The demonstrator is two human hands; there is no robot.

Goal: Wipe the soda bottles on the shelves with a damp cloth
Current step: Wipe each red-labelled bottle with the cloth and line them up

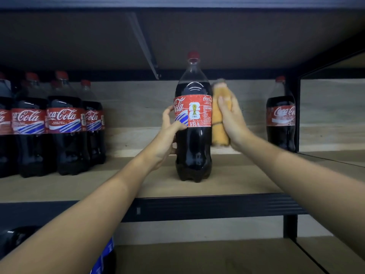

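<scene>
a cola bottle (193, 123) stands upright near the front middle of the wooden shelf (237, 182). the left hand (167, 135) grasps its left side, thumb across the lower edge of the label, fingers wrapped behind. the right hand (231, 119) presses a folded orange cloth (220, 115) flat against the bottle's right side — fingers curled over the cloth, clasping it. a group of cola bottles (59, 123) stands at the left; a single bottle (281, 117) stands far right — well apart.

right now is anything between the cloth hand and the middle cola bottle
Nothing visible. The right hand presses the orange cloth straight against the right side of the middle Coca-Cola bottle, while the left hand steadies its other side.
</scene>
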